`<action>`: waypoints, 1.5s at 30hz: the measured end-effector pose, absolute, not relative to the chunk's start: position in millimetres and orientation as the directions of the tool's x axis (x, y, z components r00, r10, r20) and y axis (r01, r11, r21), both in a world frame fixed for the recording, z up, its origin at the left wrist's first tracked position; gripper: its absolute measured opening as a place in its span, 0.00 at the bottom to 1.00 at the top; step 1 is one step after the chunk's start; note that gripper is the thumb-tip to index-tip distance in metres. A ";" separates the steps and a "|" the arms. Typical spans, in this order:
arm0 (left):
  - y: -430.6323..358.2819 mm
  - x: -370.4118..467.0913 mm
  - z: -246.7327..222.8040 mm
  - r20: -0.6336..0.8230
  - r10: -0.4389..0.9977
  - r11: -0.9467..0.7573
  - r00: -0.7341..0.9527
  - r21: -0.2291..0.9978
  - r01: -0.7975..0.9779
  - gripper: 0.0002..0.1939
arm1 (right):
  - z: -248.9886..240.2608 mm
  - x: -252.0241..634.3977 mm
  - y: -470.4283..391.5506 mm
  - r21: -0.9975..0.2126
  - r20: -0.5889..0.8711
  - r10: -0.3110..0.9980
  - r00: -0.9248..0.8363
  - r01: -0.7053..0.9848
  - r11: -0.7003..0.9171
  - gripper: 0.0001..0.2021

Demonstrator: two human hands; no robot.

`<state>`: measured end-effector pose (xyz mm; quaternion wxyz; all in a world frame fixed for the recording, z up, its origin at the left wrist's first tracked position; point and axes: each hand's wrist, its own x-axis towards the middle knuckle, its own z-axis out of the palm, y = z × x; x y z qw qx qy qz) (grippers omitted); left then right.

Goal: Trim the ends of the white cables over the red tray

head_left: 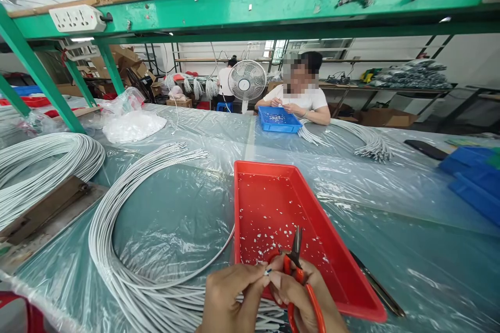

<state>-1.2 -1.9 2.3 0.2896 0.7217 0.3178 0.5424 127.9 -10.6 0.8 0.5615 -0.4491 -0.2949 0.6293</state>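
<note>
My left hand (233,294) is closed, pinching the tip of a thin cable (267,271) over the near end of a red tray (267,169). Small dark and pale bits show at that tip. Orange-handled pliers (297,250) are held in my right hand (302,289), jaws pointing up and away. The right thumb and forefinger meet the cable tip beside the left fingertips. White scraps (269,237) are scattered on the tray floor. Left of the tray curves a loose bundle of grey-white cables (105,223), passing under my left hand.
Metal tweezers (378,286) lie right of the tray. A cable coil (84,153) and a metal fixture (47,208) sit at left. Across the plastic-covered table, a co-worker (312,96) works over a blue tray (279,127). A green shelf beam (234,2) crosses overhead.
</note>
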 end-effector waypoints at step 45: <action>1.7 -3.0 -6.6 0.823 0.535 -0.811 0.191 0.438 0.387 0.13 | 23.6 125.3 -13.0 -0.980 -0.107 0.976 0.191 -0.187 -0.071 0.07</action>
